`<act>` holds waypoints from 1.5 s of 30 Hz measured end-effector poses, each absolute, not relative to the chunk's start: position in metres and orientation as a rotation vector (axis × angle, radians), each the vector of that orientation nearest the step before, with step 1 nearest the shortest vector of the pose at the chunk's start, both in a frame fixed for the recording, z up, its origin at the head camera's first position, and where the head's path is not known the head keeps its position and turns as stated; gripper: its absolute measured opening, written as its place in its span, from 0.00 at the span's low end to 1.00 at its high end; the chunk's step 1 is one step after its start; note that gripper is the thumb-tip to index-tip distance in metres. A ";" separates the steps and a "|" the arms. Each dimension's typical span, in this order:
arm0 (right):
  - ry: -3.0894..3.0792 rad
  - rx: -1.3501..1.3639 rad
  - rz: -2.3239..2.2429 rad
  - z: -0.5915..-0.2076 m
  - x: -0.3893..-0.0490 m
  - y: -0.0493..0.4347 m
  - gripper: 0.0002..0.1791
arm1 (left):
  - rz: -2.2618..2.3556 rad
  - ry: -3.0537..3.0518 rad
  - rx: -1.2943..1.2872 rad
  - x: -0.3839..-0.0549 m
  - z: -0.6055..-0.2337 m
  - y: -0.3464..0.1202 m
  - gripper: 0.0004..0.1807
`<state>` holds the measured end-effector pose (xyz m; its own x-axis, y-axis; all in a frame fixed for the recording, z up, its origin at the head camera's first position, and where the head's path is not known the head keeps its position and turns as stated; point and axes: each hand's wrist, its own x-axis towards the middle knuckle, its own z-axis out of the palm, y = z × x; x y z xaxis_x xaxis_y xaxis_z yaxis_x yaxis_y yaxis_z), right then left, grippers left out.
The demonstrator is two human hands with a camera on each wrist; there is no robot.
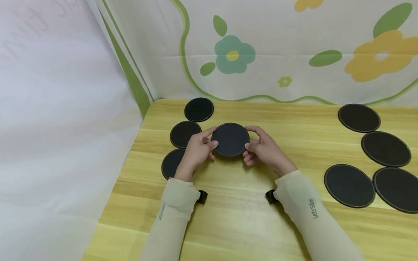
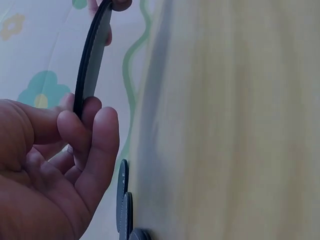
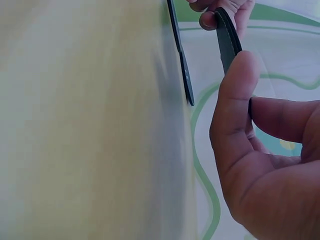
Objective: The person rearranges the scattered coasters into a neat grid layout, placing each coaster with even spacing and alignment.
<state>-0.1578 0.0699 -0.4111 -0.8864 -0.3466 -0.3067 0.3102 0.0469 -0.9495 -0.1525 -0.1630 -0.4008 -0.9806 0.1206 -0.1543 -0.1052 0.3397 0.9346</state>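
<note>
A round black coaster (image 1: 230, 139) with a stitched rim is held above the table between both hands. My left hand (image 1: 198, 151) pinches its left edge between thumb and fingers; my right hand (image 1: 265, 149) pinches the opposite edge. Seen edge-on in the left wrist view, the coaster (image 2: 92, 55) looks layered, and I cannot tell whether it is more than one. Its underside looks grey there. Close by the left hand, three more black coasters lie in a slanting row: a far one (image 1: 199, 109), a middle one (image 1: 185, 134) and a near one (image 1: 172, 164), partly hidden by the hand.
On the right of the wooden table (image 1: 237, 231) lie several more coasters, among them a far one (image 1: 359, 118) and a near left one (image 1: 349, 185). A flower-printed cloth (image 1: 266, 23) hangs behind the table, and a white sheet (image 1: 38, 147) hangs past its left edge.
</note>
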 end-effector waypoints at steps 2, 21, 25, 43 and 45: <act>1.875 -0.036 -1.897 -0.411 -0.165 0.066 0.33 | 1.695 2.437 -0.007 -0.159 -0.399 -0.164 0.29; 1.941 0.060 -1.774 -0.421 -0.197 0.061 0.31 | 1.346 2.661 -0.089 -0.189 -0.412 -0.150 0.28; 1.923 0.081 -1.779 -0.423 -0.199 0.059 0.32 | 1.248 2.614 -0.029 -0.190 -0.413 -0.151 0.33; 2.013 0.062 -1.683 -0.423 -0.198 0.058 0.30 | 1.034 2.620 0.010 -0.189 -0.412 -0.146 0.40; 2.016 0.076 -1.669 -0.422 -0.197 0.058 0.30 | 1.005 2.628 0.019 -0.189 -0.411 -0.144 0.40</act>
